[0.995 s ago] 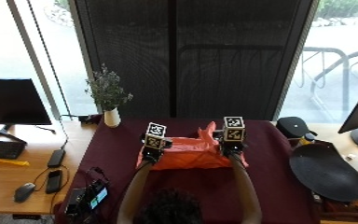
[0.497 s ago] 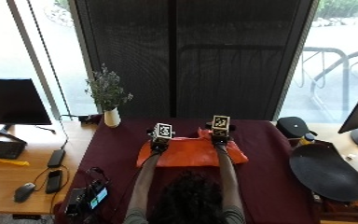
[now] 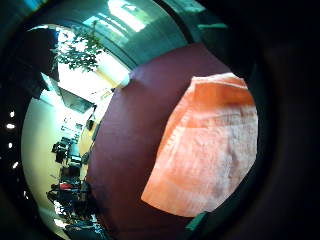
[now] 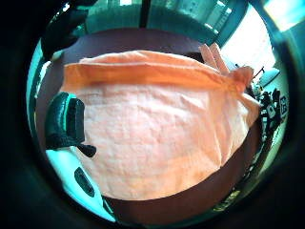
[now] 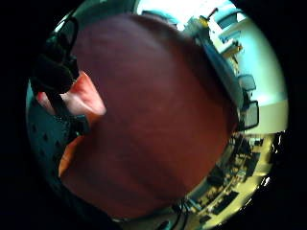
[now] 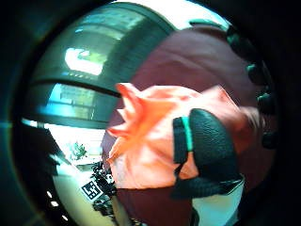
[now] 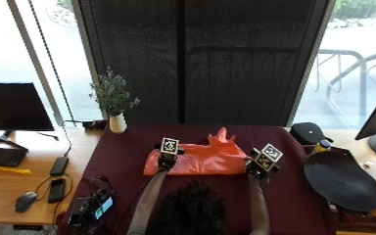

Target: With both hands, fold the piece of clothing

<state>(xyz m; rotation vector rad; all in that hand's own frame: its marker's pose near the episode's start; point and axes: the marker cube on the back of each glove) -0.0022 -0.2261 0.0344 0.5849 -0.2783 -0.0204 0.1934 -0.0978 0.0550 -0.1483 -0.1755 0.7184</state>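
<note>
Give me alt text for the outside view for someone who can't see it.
A person at a table with a dark red cloth has both gloved hands on an orange garment, the left hand at its left part, the right hand at its right edge. A vase of flowers stands behind.

Person seated at the maroon cloth-covered table [image 7: 129,161]: both forearms bare, no sleeves visible. Left hand [image 7: 166,160] and right hand [image 7: 256,170] each wear a black glove of textured fabric with a teal band at the thumb [image 6: 207,141]. Dark curly hair.
</note>
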